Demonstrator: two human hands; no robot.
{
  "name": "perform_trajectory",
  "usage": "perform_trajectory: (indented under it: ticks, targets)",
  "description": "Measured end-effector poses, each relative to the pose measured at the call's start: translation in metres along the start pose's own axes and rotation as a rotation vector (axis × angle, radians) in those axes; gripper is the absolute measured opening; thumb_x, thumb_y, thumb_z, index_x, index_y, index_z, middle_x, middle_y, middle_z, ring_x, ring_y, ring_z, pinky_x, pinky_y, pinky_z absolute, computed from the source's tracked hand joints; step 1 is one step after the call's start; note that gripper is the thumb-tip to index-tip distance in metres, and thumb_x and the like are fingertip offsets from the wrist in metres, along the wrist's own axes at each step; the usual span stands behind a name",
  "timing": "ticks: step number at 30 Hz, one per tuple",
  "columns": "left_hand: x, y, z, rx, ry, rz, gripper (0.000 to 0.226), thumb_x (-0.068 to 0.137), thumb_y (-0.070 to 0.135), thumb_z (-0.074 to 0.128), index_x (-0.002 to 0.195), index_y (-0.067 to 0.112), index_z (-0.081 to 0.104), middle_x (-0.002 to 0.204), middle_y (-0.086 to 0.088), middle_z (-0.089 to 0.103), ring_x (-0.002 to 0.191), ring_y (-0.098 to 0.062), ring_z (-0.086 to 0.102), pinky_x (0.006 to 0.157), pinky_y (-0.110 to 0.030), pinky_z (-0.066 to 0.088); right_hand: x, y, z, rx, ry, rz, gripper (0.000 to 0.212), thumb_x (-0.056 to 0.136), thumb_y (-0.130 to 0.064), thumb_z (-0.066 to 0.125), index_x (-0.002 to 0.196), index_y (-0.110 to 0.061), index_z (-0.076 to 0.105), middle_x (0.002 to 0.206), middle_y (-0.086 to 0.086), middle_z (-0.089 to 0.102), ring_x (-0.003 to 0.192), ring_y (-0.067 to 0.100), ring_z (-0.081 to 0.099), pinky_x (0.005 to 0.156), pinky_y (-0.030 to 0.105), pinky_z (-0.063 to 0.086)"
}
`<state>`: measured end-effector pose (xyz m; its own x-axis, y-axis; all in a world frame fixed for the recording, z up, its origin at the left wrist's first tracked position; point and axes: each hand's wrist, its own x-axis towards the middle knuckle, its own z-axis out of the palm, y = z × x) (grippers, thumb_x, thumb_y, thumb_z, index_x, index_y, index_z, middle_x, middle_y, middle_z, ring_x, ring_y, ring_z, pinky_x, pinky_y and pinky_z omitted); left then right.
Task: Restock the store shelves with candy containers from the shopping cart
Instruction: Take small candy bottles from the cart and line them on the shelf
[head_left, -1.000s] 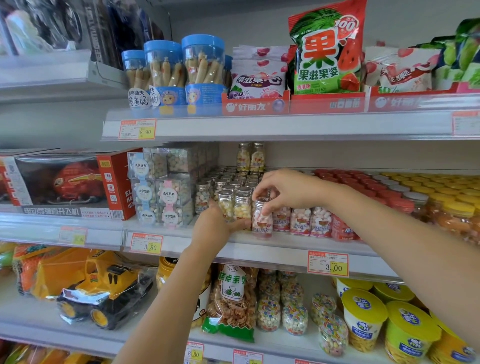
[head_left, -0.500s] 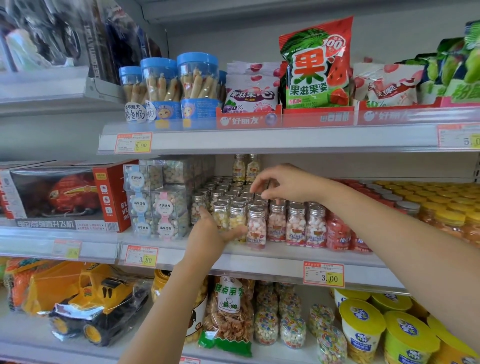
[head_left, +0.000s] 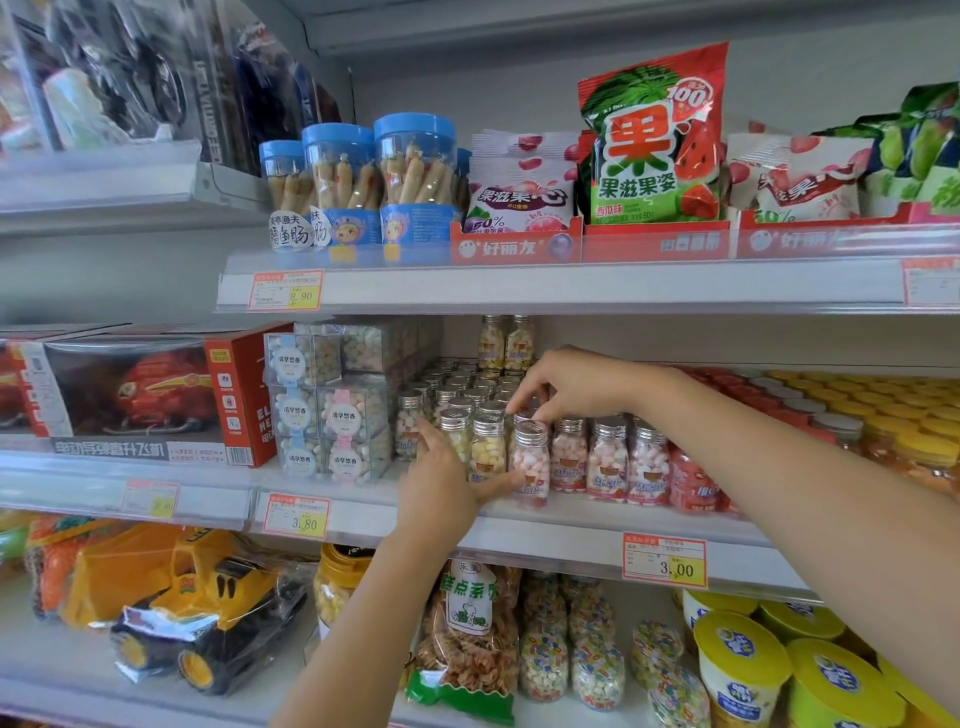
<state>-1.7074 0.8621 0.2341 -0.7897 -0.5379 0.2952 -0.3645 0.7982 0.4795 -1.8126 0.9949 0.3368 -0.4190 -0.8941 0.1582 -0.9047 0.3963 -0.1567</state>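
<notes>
Silver-capped and filled with pink and white sweets, the pink candy bottle (head_left: 530, 462) stands upright near the front lip of the middle shelf (head_left: 597, 525), a little ahead of the matching pink row (head_left: 608, 462) on its right and just beside the yellow candy bottles (head_left: 487, 447) on its left. The left hand (head_left: 441, 491) is spread and relaxed, its thumb laid against the bottle's base and its forefinger raised along the yellow ones. It steadies the bottle and does not clasp it. The right hand (head_left: 576, 387) reaches over from above with fingertips bent down among the silver caps (head_left: 467, 384); whether they pinch a cap or only touch it cannot be told. The risk here is a topple: the bottles are tall, narrow and tightly packed, so a sideways nudge from either hand could tip one into its neighbours, and the front bottle sits close enough to the edge to roll off onto the snack bags (head_left: 467, 639) below. The upper shelf (head_left: 519, 283) hangs low over the rows, leaving the right hand little room above the caps. Clear cube boxes (head_left: 332, 415) close off the left side, with a red toy box (head_left: 140, 395) beyond them and a wrapped yellow toy truck (head_left: 208, 613) underneath. The shopping cart is out of view.
</notes>
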Motion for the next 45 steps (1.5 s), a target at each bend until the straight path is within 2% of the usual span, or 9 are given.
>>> perform_trajectory:
  ticks: [5, 10, 12, 15, 18, 22, 32, 38, 45]
  targets:
    - [-0.003, 0.001, 0.003, -0.020, -0.005, -0.018, 0.142, 0.059, 0.080, 0.058, 0.145, -0.003, -0.019, 0.155, -0.021, 0.015, 0.138, -0.028, 0.031, 0.110, -0.036, 0.035, 0.009, -0.001, 0.001, -0.031, -0.037, -0.009, 0.030, 0.089, -0.012, 0.064, 0.119, -0.015, 0.067, 0.093, -0.016, 0.065, 0.061, -0.018, 0.050, 0.055, -0.001, 0.035]
    - [-0.012, 0.005, 0.010, -0.061, 0.213, 0.113, 0.129, 0.063, 0.076, 0.058, 0.150, 0.006, -0.007, 0.158, -0.014, -0.010, 0.146, -0.027, -0.006, 0.118, -0.038, 0.004, 0.011, -0.003, -0.001, -0.059, -0.062, -0.009, 0.031, 0.090, -0.012, 0.062, 0.121, -0.011, 0.065, 0.075, -0.025, 0.049, 0.055, -0.026, 0.045, 0.053, -0.002, 0.034]
    - [-0.018, 0.012, 0.013, -0.139, 0.378, 0.280, 0.101, 0.070, 0.070, 0.058, 0.148, 0.017, 0.021, 0.158, -0.007, -0.002, 0.146, -0.024, -0.006, 0.118, -0.040, 0.004, 0.011, -0.004, -0.001, -0.087, -0.072, -0.015, 0.031, 0.090, -0.013, 0.063, 0.121, -0.013, 0.065, 0.076, -0.023, 0.051, 0.059, -0.017, 0.051, 0.054, 0.000, 0.035]
    - [-0.016, 0.020, 0.017, -0.191, 0.475, 0.384, 0.064, 0.073, 0.064, 0.054, 0.122, 0.023, 0.056, 0.151, -0.006, 0.023, 0.143, -0.027, 0.007, 0.116, -0.043, 0.012, 0.010, -0.003, -0.002, -0.092, -0.082, -0.015, 0.028, 0.090, -0.015, 0.064, 0.117, -0.015, 0.068, 0.076, -0.017, 0.058, 0.059, -0.003, 0.050, 0.053, 0.003, 0.037]
    - [-0.007, 0.019, 0.020, -0.172, 0.496, 0.401, 0.040, 0.077, 0.053, 0.065, 0.101, 0.021, 0.066, 0.143, -0.008, 0.037, 0.140, -0.031, 0.016, 0.113, -0.048, 0.020, 0.009, 0.000, -0.003, -0.075, -0.081, -0.036, 0.023, 0.089, -0.013, 0.065, 0.110, -0.017, 0.072, 0.064, -0.019, 0.056, 0.048, -0.006, 0.047, 0.049, 0.007, 0.035]
    - [-0.005, 0.018, 0.020, -0.210, 0.497, 0.431, 0.029, 0.078, 0.043, 0.072, 0.098, 0.022, 0.066, 0.139, -0.005, 0.042, 0.139, -0.027, 0.017, 0.112, -0.044, 0.019, 0.012, 0.002, -0.003, -0.058, -0.091, -0.036, 0.023, 0.089, -0.014, 0.065, 0.110, -0.014, 0.072, 0.063, -0.019, 0.058, 0.047, -0.009, 0.049, 0.047, 0.006, 0.035]
    - [-0.001, 0.025, 0.015, -0.120, 0.509, 0.428, 0.030, 0.075, 0.044, 0.073, 0.088, 0.018, 0.064, 0.126, -0.006, 0.054, 0.135, -0.032, 0.027, 0.110, -0.056, 0.023, 0.014, 0.006, -0.005, -0.049, -0.102, -0.021, 0.026, 0.085, -0.016, 0.069, 0.111, -0.015, 0.071, 0.061, -0.018, 0.057, 0.046, -0.004, 0.047, 0.047, 0.009, 0.033]
    - [0.001, 0.027, 0.015, -0.059, 0.509, 0.393, 0.036, 0.076, 0.050, 0.070, 0.092, 0.019, 0.063, 0.126, -0.006, 0.054, 0.134, -0.031, 0.028, 0.111, -0.053, 0.021, 0.015, 0.006, -0.006, -0.072, -0.118, -0.004, 0.028, 0.084, -0.019, 0.071, 0.113, -0.020, 0.071, 0.055, -0.017, 0.055, 0.049, 0.002, 0.043, 0.050, 0.012, 0.032]
    - [-0.007, 0.007, 0.007, -0.309, 0.459, 0.338, 0.087, 0.066, 0.068, 0.059, 0.130, 0.010, 0.044, 0.133, -0.005, 0.041, 0.126, -0.019, 0.033, 0.107, -0.035, 0.030, 0.013, -0.002, -0.015, -0.125, -0.157, 0.024, 0.039, 0.086, -0.008, 0.065, 0.124, -0.015, 0.064, 0.045, -0.038, 0.049, 0.044, -0.013, 0.046, 0.046, 0.006, 0.033]
